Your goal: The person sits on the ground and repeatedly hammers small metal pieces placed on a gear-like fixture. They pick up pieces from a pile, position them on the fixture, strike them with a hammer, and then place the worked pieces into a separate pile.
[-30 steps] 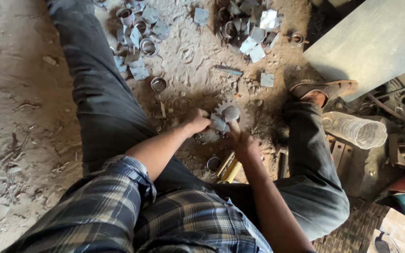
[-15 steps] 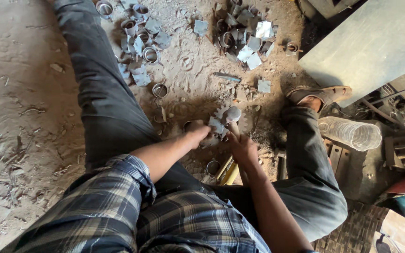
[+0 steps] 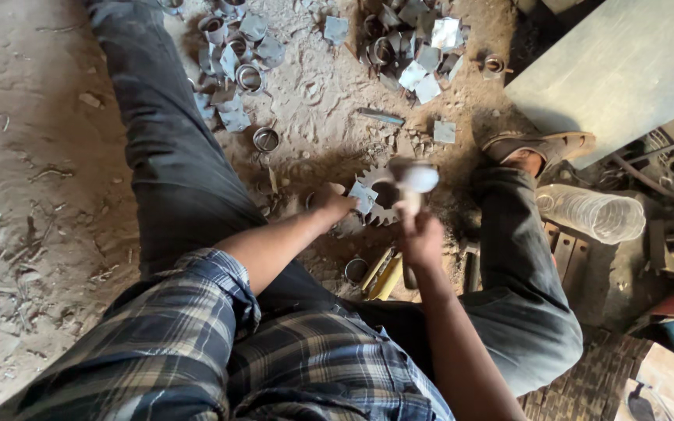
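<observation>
I sit on a dirt floor with my legs spread. My right hand grips the wooden handle of a hammer, whose metal head is raised and blurred. My left hand pinches a small square metal piece against a toothed gear wheel that lies flat on the ground between my legs. The hammer head hovers just above the gear's hole.
Heaps of metal rings and square plates lie at the back left and back middle. A sandalled foot, a clear plastic bottle, a grey slab and yellow-handled tools surround me.
The hammer head has lifted from the gear area and is now raised and blurred. My left hand stays at the gear with the metal piece.
</observation>
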